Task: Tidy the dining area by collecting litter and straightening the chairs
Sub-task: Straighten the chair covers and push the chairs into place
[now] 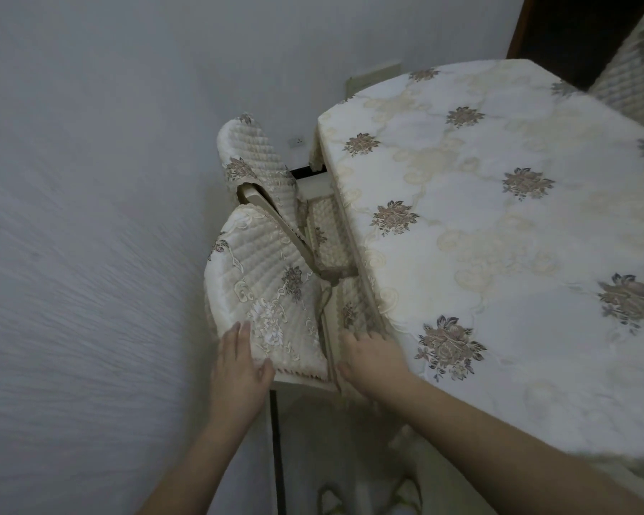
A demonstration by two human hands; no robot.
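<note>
Two hands at lower centre, left hand (238,369) gripping nearer chair (268,291) back, fingers curled, right hand (372,360) fingers spread on its seat, second chair (253,158) behind, one table (499,217) right.

Tabletop (499,224) on the right under a cream cloth with embroidered flower clusters. Plain pale wall (90,180) fills the left side. Small white socket (298,142) low on the wall, beside the tabletop's far corner. Dark wooden door (573,31) at top right.
</note>
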